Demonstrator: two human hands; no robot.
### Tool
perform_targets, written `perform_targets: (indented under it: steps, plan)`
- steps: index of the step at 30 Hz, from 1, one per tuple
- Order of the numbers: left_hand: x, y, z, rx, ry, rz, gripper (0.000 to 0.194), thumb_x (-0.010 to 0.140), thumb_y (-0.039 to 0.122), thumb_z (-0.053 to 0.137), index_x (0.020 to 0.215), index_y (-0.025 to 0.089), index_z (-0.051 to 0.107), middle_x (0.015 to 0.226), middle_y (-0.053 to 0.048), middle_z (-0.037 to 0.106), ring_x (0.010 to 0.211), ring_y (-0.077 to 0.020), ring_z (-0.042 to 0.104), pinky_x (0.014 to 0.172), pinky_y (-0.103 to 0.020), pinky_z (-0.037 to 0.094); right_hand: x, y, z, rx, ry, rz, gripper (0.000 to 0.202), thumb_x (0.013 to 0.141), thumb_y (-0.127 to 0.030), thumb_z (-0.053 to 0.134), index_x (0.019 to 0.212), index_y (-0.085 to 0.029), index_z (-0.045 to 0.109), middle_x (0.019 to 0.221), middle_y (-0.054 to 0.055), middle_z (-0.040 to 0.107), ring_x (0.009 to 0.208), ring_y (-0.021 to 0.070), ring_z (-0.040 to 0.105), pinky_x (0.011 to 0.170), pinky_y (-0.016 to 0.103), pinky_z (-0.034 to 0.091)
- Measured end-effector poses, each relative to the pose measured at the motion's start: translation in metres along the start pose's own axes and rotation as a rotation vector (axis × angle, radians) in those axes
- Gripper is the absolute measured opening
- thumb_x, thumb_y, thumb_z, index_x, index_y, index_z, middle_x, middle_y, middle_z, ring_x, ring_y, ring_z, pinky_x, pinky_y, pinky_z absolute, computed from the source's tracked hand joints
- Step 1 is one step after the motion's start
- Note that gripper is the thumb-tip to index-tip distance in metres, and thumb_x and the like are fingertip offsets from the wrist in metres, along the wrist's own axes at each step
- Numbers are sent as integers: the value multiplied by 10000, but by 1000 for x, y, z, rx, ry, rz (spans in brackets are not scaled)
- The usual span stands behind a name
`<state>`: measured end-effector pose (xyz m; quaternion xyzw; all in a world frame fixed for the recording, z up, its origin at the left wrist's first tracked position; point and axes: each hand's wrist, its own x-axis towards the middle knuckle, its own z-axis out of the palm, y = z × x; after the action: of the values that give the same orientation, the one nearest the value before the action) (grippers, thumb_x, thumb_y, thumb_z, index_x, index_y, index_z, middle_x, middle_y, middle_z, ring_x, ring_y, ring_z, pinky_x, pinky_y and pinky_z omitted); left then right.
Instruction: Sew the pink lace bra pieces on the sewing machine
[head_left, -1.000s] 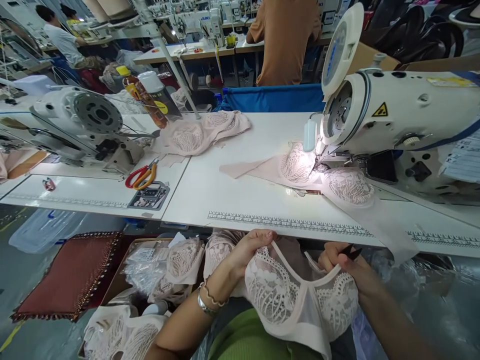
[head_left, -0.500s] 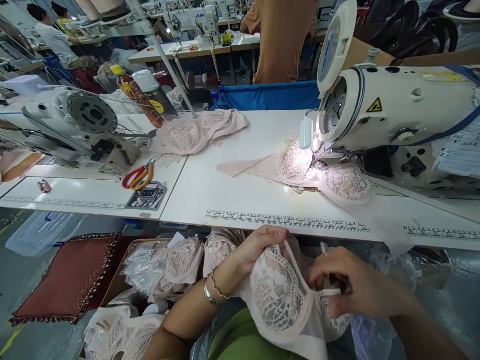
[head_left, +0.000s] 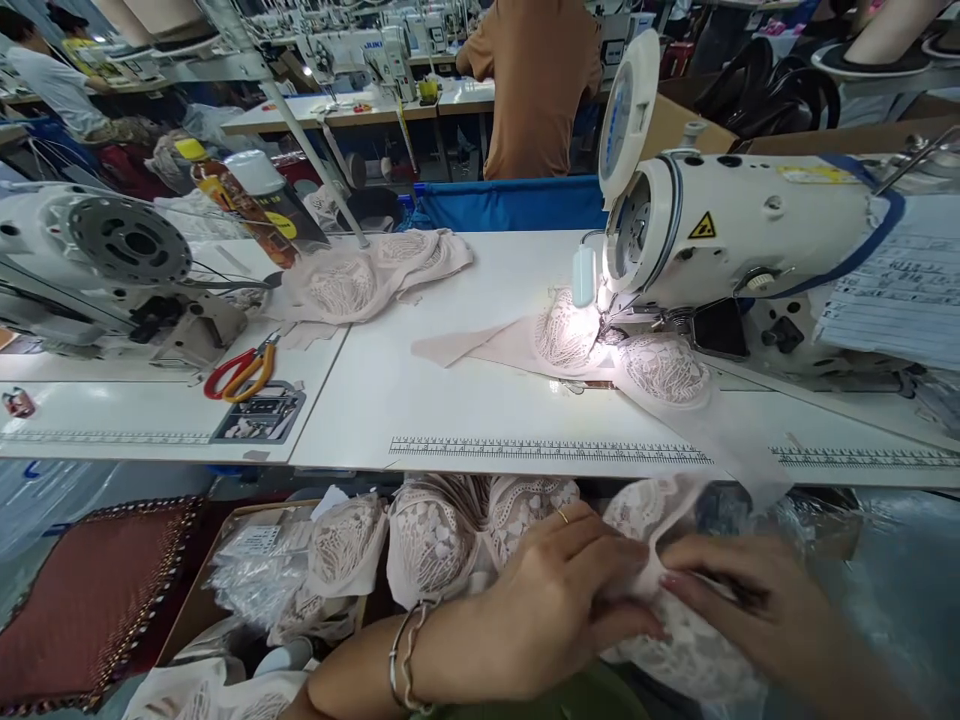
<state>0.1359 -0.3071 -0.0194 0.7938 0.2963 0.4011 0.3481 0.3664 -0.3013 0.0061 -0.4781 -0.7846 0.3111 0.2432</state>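
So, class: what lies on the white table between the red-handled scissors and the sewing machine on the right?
In the head view, a pale lace bra, under the sewing machine.

There is only one view, from a camera on the person's head, which looks forward and down across the white table [head_left: 465,400] toward the sewing machine [head_left: 750,240] at about 1 o'clock and a second machine [head_left: 112,260] at 10 o'clock. It is very near to the left hand [head_left: 555,600] and the right hand [head_left: 750,610], which lie at 6 o'clock at the bottom edge, while another person in an orange shirt [head_left: 536,80] stands well apart at 12 o'clock. The lens is wide, so the table edge looks bent, and no other view shares the scene.
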Motion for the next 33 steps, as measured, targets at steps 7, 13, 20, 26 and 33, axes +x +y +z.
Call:
perform_targets:
  steps: [7, 13, 20, 26, 33]
  plan:
    - [1, -23, 15, 75, 154, -37, 98, 960, 255, 660, 940, 160, 645, 823, -71, 683, 795, -194, 614, 697, -289, 527, 3, 9, 35, -57, 176, -213, 205, 959, -165, 541, 835, -233, 689, 905, 65, 698, 602, 131, 622, 526, 245, 465]
    - [-5, -34, 0, -103, 231, -184, 117, 903, 216, 717, 837, 160, 639, 796, -52, 640, 772, -173, 581, 674, -258, 447, -7, 43, 24, 144, -144, -132, 246, 977, -247, 549, 734, -224, 584, 819, 34, 629, 592, 137, 577, 512, 253, 428]
    - [-16, -51, -14, -297, 400, -369, 122, 848, 291, 806, 877, 185, 754, 804, -37, 653, 758, -166, 603, 679, -255, 459, -11, 57, -1, 106, 29, -112, 196, 960, -365, 646, 799, -264, 698, 822, 35, 701, 677, 179, 660, 566, 276, 479]
    - [-18, -53, -10, -236, 516, -341, 23, 853, 208, 789, 863, 211, 769, 826, -31, 669, 798, -163, 628, 684, -239, 481, -5, 42, 2, -132, 306, -179, 133, 936, -318, 671, 806, -292, 678, 818, 7, 754, 710, 198, 712, 754, 361, 541]
    - [-17, -54, -8, -200, 554, -318, 47, 875, 192, 758, 868, 234, 777, 820, -22, 665, 793, -154, 635, 685, -222, 505, -5, 45, 18, -139, 422, 23, 108, 940, -331, 649, 843, -283, 658, 715, 11, 688, 520, 161, 565, 459, 297, 406]
